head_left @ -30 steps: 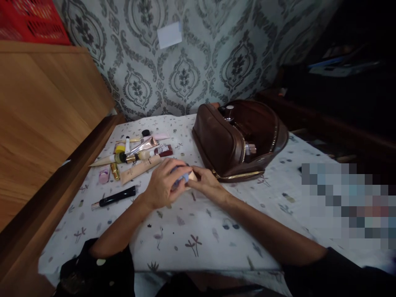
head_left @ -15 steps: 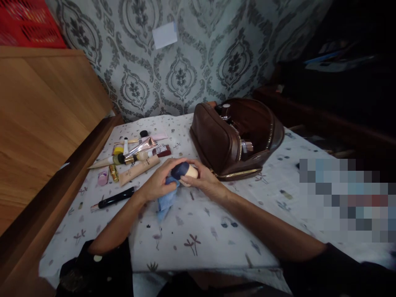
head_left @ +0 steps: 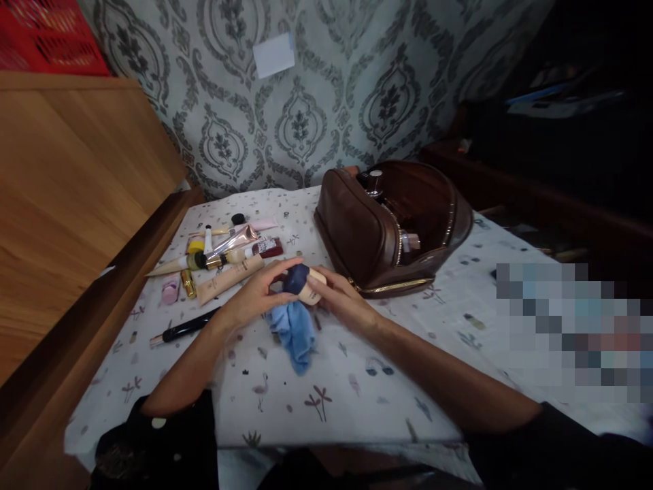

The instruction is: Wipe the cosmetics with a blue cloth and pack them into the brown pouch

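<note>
A small beige bottle (head_left: 311, 288) with a dark blue cap (head_left: 296, 280), like a foundation bottle, lies tilted between my hands. My right hand (head_left: 347, 299) is closed around its beige body. At the cap end, the thumb and fingers of my left hand (head_left: 260, 292) close around the blue cap. A crumpled light blue cloth (head_left: 294, 335) is just below the cap, under my left thumb; whether my fingers grip it I cannot tell. Right behind my hands stands a brown leather makeup bag (head_left: 357, 224), unzipped, with a few cosmetics inside.
Left of my hands lie several cosmetics, among them a beige tube (head_left: 227, 280), a gold lipstick-like tube (head_left: 188, 283) and a black-handled brush (head_left: 188, 325). A patterned white cloth (head_left: 357, 401) covers the table. A wooden panel (head_left: 92, 163) borders it at left; patterned wallpaper rises behind.
The blue cloth has dropped lower and spread out to the right beneath the bottle. My left fingers have shifted on the cap, and more of the bottle's front shows.
</note>
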The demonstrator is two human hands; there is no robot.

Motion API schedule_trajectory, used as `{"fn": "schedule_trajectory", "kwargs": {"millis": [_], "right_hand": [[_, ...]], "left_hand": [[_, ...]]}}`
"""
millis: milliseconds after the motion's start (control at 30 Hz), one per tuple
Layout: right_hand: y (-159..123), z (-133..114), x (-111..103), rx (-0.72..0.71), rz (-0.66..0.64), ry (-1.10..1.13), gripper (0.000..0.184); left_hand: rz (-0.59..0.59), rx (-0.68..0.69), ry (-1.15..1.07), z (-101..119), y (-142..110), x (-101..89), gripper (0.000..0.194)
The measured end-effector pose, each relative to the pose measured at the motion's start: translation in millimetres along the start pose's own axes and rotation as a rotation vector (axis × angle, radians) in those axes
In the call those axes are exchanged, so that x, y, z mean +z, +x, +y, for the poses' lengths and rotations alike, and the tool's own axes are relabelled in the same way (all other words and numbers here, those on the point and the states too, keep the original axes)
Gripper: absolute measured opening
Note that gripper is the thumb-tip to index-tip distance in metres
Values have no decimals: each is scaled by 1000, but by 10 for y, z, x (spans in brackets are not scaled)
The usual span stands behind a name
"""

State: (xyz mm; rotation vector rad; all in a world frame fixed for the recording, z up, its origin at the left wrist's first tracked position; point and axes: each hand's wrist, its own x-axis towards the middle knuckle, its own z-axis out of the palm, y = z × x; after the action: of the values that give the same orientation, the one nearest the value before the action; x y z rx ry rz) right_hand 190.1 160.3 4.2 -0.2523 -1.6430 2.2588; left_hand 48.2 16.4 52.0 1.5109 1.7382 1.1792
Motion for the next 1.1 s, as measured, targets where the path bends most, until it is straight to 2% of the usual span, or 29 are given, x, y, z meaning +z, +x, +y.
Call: {"fn": "schedule_trajectory", "kwargs": {"millis": [133, 233, 500, 700, 833, 967, 1100], "right_hand": [[-13, -7, 10, 15, 12, 32, 59], [-19, -29, -10, -16, 16, -47, 57], [-47, -45, -36, -225, 38, -328, 54], [-105, -60, -25, -483, 73, -651, 45], [-95, -64, -45, -602, 75, -759, 41], [-91, -43, -51, -587, 103, -738, 46], [-112, -32, -48, -417, 144, -622, 57]], "left_hand": [[28, -29, -62, -47, 18, 8, 61], [40, -43, -52, -32, 22, 11, 61], [60, -92, -97, 4, 22, 35, 62], [54, -119, -197, -106, 52, 8, 63], [78, -137, -238, -171, 68, 18, 62], [89, -135, -257, -169, 66, 37, 61], [103, -141, -242, -115, 56, 55, 62]]}}
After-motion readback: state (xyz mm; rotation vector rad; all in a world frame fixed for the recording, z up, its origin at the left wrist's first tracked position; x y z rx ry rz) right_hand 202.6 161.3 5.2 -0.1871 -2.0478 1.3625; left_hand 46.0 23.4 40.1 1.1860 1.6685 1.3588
